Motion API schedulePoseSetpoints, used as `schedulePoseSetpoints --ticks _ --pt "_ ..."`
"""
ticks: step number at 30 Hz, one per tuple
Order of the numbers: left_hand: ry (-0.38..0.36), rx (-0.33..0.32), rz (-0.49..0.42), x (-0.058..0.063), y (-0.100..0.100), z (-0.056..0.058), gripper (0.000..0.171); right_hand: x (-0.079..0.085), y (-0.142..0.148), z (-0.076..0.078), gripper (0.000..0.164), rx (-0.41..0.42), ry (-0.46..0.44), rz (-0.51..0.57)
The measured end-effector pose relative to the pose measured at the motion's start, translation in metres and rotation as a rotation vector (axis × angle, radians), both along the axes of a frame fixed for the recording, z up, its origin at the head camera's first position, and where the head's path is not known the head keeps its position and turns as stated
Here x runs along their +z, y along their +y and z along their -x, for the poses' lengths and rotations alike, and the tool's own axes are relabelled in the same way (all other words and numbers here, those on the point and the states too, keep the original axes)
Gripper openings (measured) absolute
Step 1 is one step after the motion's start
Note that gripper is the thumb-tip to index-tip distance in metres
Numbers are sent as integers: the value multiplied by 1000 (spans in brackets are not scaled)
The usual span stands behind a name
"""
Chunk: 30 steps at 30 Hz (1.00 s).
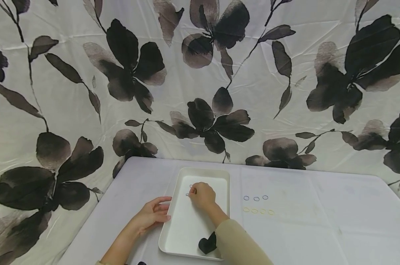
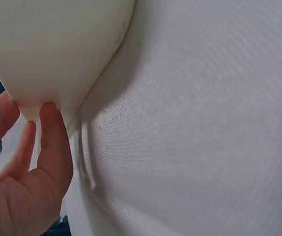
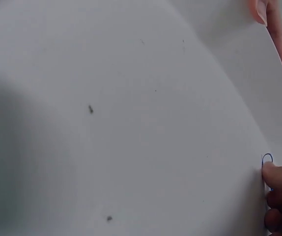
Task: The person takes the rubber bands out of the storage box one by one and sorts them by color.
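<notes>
A white rectangular tray (image 1: 178, 235) lies on the white cloth. My left hand (image 1: 150, 216) holds its left side, thumb at the rim and fingers along the outer wall; the left wrist view shows fingertips (image 2: 50, 110) against the tray's edge. Over the far left part of the tray is my right hand (image 1: 203, 195), fingers curled. In the right wrist view its thumb and fingers pinch a small blue rubber band (image 3: 267, 156), whose loop sticks out past the thumb. One more small rubber band (image 1: 191, 186) lies just beyond these fingers in the head view.
Right of the tray, blue rubber bands (image 1: 256, 198) lie in a row above a row of several yellow rubber bands (image 1: 262, 211). A black heart-shaped object (image 1: 207, 244) sits in the tray's near end, partly behind the right sleeve (image 1: 241, 241). Floral fabric (image 1: 286, 88) hangs behind the table.
</notes>
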<state>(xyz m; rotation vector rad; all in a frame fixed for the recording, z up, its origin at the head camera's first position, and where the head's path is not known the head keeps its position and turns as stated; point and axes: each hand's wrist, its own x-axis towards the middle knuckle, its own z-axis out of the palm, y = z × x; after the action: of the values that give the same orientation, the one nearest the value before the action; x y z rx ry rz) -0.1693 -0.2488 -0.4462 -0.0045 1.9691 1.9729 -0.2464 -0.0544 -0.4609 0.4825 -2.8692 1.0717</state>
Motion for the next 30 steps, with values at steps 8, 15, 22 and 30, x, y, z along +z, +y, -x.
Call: schedulePoseSetpoints --ticks 8,15,22,30 --pt "-3 6 17 1 -1 0 72 4 12 7 11 79 -71 138" --pt "-17 10 14 1 1 0 71 9 23 11 6 103 -222 247" --pt "-27 11 17 1 2 0 71 12 29 13 6 71 -267 321" --pt "-38 25 28 2 2 -1 71 13 36 15 5 79 -361 428"
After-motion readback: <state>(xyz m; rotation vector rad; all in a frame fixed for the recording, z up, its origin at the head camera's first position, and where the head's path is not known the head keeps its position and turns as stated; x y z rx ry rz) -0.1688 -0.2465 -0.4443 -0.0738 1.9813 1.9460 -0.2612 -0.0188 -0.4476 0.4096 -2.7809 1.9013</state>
